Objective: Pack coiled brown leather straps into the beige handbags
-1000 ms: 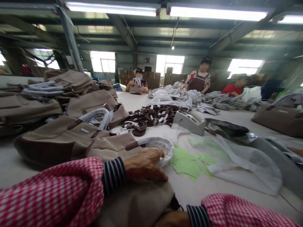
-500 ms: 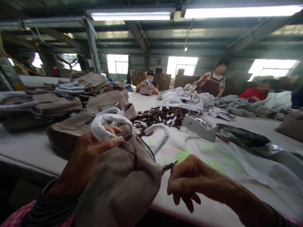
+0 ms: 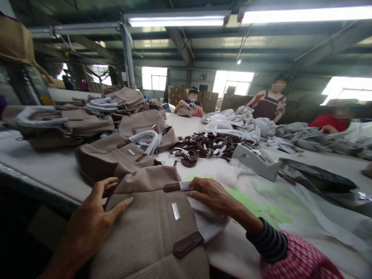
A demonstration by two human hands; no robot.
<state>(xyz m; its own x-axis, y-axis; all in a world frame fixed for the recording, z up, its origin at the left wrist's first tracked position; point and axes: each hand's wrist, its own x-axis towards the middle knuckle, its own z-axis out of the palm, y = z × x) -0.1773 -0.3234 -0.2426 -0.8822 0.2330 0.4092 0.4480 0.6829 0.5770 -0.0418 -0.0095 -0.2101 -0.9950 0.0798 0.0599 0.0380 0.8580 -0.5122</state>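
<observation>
A ribbed taupe bag (image 3: 145, 217) with brown leather tabs and a small metal plate lies in front of me at the table edge. My left hand (image 3: 95, 221) rests on its left side, thumb and fingers apart. On the right, my right hand (image 3: 210, 195) has its fingers closed around the bag's white-wrapped handle (image 3: 213, 228), near the upper tab. Just behind is another taupe bag (image 3: 99, 155) with a wrapped handle. A heap of coiled brown straps (image 3: 209, 145) lies farther back.
More taupe bags (image 3: 87, 120) are piled at the left. A tape dispenser (image 3: 257, 161), green paper pieces (image 3: 252, 203) and clear plastic (image 3: 314, 213) lie at the right. Three people are across the table, beside grey-white wrapping (image 3: 261, 130).
The bag has turned so its front faces up, with the handles at the right. My left hand has let go of a handle; my right hand has left the metal clasp and taken a handle.
</observation>
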